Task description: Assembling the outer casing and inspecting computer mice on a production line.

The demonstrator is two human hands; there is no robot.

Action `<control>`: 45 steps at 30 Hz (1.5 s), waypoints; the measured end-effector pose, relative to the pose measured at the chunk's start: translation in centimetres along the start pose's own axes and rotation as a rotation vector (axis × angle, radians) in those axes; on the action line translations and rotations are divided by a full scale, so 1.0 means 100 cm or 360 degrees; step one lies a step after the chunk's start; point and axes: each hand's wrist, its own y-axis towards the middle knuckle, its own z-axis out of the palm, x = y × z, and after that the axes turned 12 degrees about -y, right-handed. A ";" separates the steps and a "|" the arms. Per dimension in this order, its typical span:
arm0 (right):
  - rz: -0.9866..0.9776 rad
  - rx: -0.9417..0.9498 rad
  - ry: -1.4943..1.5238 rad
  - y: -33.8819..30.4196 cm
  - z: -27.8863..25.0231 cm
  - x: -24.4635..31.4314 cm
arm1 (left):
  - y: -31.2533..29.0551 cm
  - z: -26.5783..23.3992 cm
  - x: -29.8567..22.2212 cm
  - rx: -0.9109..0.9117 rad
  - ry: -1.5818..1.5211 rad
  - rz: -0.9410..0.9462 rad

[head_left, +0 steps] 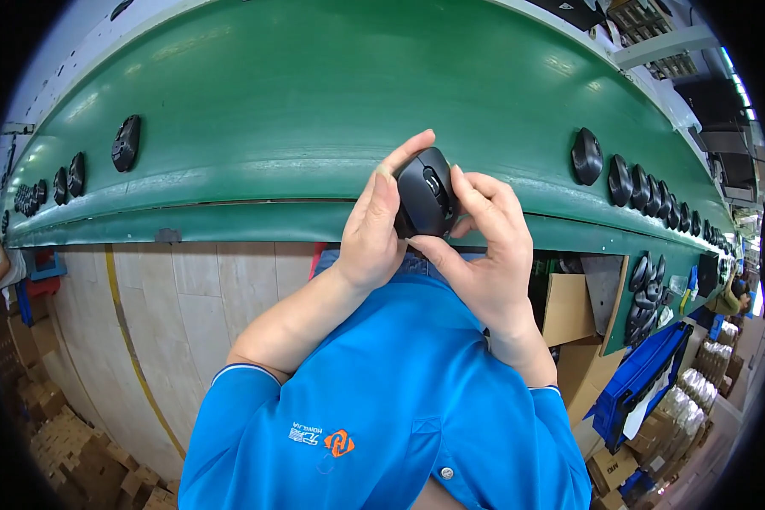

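A black computer mouse [423, 197] is held up between my two hands, just above the near edge of the green bench. Its scroll wheel and top buttons face up. My left hand [376, 217] grips it along the left side, the index finger stretched past its far end. My right hand [491, 234] holds the other side, with the thumb near the lower end and the fingertips at the right edge. The underside of the mouse is hidden from view.
The green bench [314, 102] runs across in front of me. Several black mice [620, 180] stand in a row at the right, and others [126, 143] lie at the left. A side shelf [646, 297] holds more mice. A blue crate [637, 387] and cardboard boxes stand lower right.
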 end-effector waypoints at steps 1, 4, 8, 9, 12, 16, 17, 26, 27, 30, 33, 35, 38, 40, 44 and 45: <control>0.0006 0.0006 -0.0003 0.001 0.001 -0.001 | 0.000 -0.002 -0.001 0.0008 0.0033 -0.0005; -0.0014 0.0008 0.0053 0.003 0.004 -0.005 | 0.002 -0.001 0.001 -0.0032 0.0009 -0.0016; 0.0004 0.0017 0.0054 0.002 0.006 -0.011 | 0.004 0.005 0.002 -0.0160 -0.0097 -0.0047; 0.0013 0.0020 0.0053 0.001 0.007 -0.012 | 0.005 0.005 0.002 -0.0192 -0.0102 -0.0071; 0.0067 0.0041 -0.0002 0.000 0.012 -0.010 | 0.006 0.004 0.002 -0.0238 -0.0081 -0.0112; 0.0056 0.0016 -0.0096 -0.002 0.016 -0.008 | 0.008 0.004 0.000 -0.0286 -0.0033 -0.0140; 0.0063 0.0019 -0.0097 -0.002 0.016 -0.007 | 0.009 0.005 0.000 -0.0312 -0.0041 -0.0146; -0.0221 -0.0065 -0.0270 0.000 0.024 -0.016 | 0.015 0.000 -0.003 -0.0379 -0.0183 -0.0193; -0.0200 -0.0040 -0.0251 0.001 0.024 -0.016 | 0.015 0.001 -0.005 -0.0384 -0.0183 -0.0196; -0.0121 0.0008 -0.0204 0.001 0.024 -0.012 | 0.016 0.003 -0.007 -0.0425 -0.0300 -0.0236; -0.0009 0.0050 -0.0148 0.001 0.026 -0.011 | 0.017 0.000 -0.004 -0.0444 -0.0324 -0.0237; -0.0041 0.0021 -0.0177 -0.001 0.027 -0.014 | 0.018 -0.001 -0.003 -0.0453 -0.0332 -0.0240; -0.0069 -0.0001 -0.0163 -0.002 0.027 -0.023 | 0.018 -0.001 -0.004 -0.0465 -0.0267 -0.0271; -0.0106 -0.0017 -0.0116 0.000 0.026 -0.028 | 0.018 -0.002 -0.003 -0.0429 -0.0315 -0.0271; 0.0215 -0.0216 0.0201 -0.004 0.023 -0.020 | 0.019 -0.002 -0.003 -0.0317 -0.0390 -0.0261; 0.0220 -0.0226 0.0198 -0.004 0.023 -0.020 | 0.018 -0.002 -0.003 -0.0282 -0.0362 -0.0246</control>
